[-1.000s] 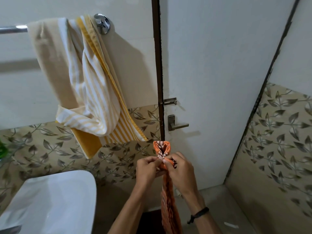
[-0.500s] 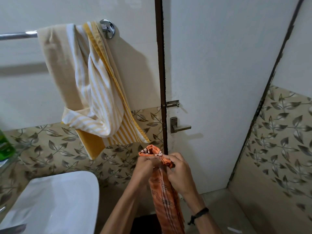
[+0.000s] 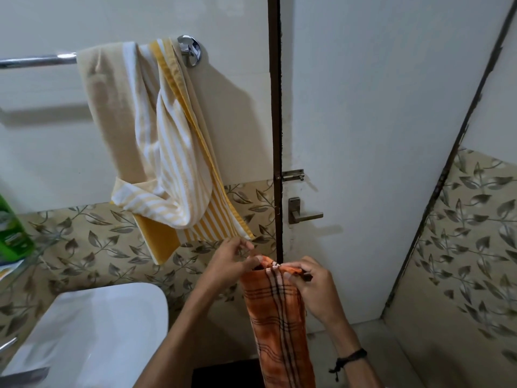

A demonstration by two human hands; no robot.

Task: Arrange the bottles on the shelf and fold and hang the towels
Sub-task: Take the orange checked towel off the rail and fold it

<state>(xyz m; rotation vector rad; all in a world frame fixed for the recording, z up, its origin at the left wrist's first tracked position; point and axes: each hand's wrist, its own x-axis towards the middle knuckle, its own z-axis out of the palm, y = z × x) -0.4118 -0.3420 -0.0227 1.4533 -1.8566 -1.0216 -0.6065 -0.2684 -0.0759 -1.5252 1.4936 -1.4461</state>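
The left hand (image 3: 232, 266) and right hand (image 3: 317, 288) are pinching the orange checked towel (image 3: 278, 320) at lower centre. A striped yellow towel (image 3: 170, 152) is hanging upper left.

Orange towel (image 3: 275, 317) between left hand (image 3: 232, 264) and right hand (image 3: 316, 287): orange ground crossed by dark and white check lines.
Striped towel (image 3: 167, 152) above left hand: beige, banded white and yellow, solid yellow at lower end.
Wall tiles (image 3: 92, 247) left of left hand: tan, printed with grey-brown leaves.
Bottle (image 3: 11, 228) further left: green.
Door (image 3: 377, 135) above right hand: white, edged by dark brown frame strip (image 3: 275, 107).
Wristband (image 3: 349, 357) below right hand: black.
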